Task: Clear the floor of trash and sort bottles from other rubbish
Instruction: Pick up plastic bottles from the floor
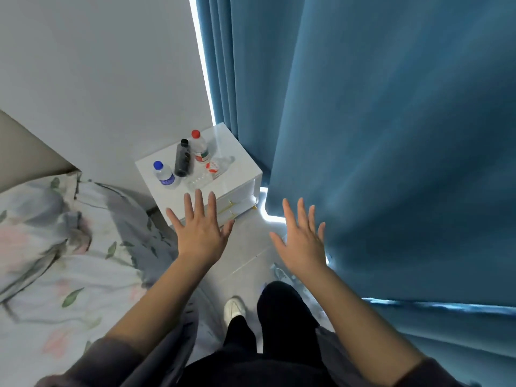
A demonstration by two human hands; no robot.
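Observation:
Several bottles stand on a white nightstand (245, 174): a blue-capped clear bottle (165, 174), a dark bottle (182, 159) and a red-capped bottle (200, 148). A clear bottle with a red-and-white label (219, 165) lies on its side, and another clear bottle (198, 178) lies near the front. My left hand (199, 229) hovers in front of the nightstand, fingers spread, holding nothing. My right hand (303, 240) is spread the same way above the floor, beside the curtain. A clear plastic item (280, 272) lies on the floor under my right wrist, partly hidden.
A bed with floral bedding (69, 247) fills the left side. A blue curtain (391, 135) hangs along the right, down to the grey tiled floor (245, 255). My legs and a white shoe (234, 307) stand in the narrow strip between bed and curtain.

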